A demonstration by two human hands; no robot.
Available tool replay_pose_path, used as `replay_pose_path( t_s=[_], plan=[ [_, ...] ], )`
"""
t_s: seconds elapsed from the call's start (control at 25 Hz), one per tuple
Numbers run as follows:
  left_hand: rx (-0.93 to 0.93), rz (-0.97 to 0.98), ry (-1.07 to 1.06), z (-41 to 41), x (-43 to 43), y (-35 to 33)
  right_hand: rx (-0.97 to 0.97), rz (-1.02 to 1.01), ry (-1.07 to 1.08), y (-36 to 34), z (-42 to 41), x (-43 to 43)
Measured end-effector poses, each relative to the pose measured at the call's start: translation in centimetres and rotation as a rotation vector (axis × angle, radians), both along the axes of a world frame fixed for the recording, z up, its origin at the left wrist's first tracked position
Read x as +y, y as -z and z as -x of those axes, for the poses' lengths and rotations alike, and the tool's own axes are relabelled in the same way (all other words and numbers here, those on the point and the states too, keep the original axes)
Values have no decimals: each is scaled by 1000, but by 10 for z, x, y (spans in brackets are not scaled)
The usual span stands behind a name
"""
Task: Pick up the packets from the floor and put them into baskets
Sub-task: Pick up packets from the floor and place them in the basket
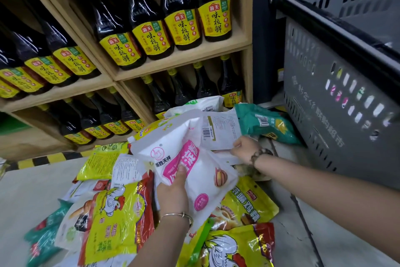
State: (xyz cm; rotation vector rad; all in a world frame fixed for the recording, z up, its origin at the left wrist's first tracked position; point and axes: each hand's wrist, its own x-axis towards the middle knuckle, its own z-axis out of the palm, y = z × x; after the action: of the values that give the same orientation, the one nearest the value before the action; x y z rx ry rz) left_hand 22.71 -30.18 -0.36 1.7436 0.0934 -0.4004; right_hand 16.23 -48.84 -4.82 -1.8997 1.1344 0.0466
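- The left hand [173,191] grips a white packet with a pink label [194,171]. The thumb presses on the front face and the fingers curl behind. The packet is lifted above the pile and tilted.
- The right hand [243,148] is curled round the lower edge of a white packet with a barcode [218,131]. It holds this packet up just beside the pink-labelled one, printed back toward the camera.
- A thin metal bangle [177,215] sits on the left wrist and a bead bracelet [260,154] on the right.
- Under the 2 hands a heap of packets [101,167] covers the floor [32,191].
- In the heap, 1 yellow chicken-print packet [114,219] lies left of the left forearm. A second chicken-print packet [236,247] is at the bottom edge, and a yellow packet [249,199] lies under the right forearm.
- A green packet [266,122] lies behind the right hand, just beside the foot of the grey basket [324,97].
- The grey basket stands at the right, near the heap. Coloured packaging shows through its side slots.
- Wooden shelves [179,58] behind the heap hold rows of dark bottles with yellow labels [149,35].
- A yellow-and-black striped strip [43,160] runs along the floor at the shelf base.
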Motion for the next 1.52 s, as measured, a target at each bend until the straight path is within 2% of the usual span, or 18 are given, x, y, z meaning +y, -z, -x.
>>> replay_pose_path(
  t_s=[0.12, 0.24, 0.44, 0.6, 0.76, 0.92, 1.0, 1.12, 1.52],
  plan=[
    [71, 42, -42, -2, -1, -1, 56, 294, -252, 18, -1, 2],
    [123, 55, -72, -5, 0, -3, 46, 507, -373, 31, -16, -2],
    [117, -39, -76, -16, 9, -2, 178, 629, -412, 45, -38, -11],
    [117, -107, -76, -24, 15, 3, 186, 709, -431, 53, -48, -13],
    [112, -135, -95, -31, 20, 10, 19, 649, -376, 60, -31, -18],
    [98, -110, -100, -34, 22, 11, -554, 611, 52, 41, -25, -6],
    [85, -85, -86, -34, 20, 8, -746, 487, 236, 24, -27, -1],
    [68, -51, -62, -35, 18, 1, -829, 237, 424, 0, -26, -7],
    [138, 118, -65, -62, 31, -27, -989, 121, 552, -55, 9, -8]
  ],
)
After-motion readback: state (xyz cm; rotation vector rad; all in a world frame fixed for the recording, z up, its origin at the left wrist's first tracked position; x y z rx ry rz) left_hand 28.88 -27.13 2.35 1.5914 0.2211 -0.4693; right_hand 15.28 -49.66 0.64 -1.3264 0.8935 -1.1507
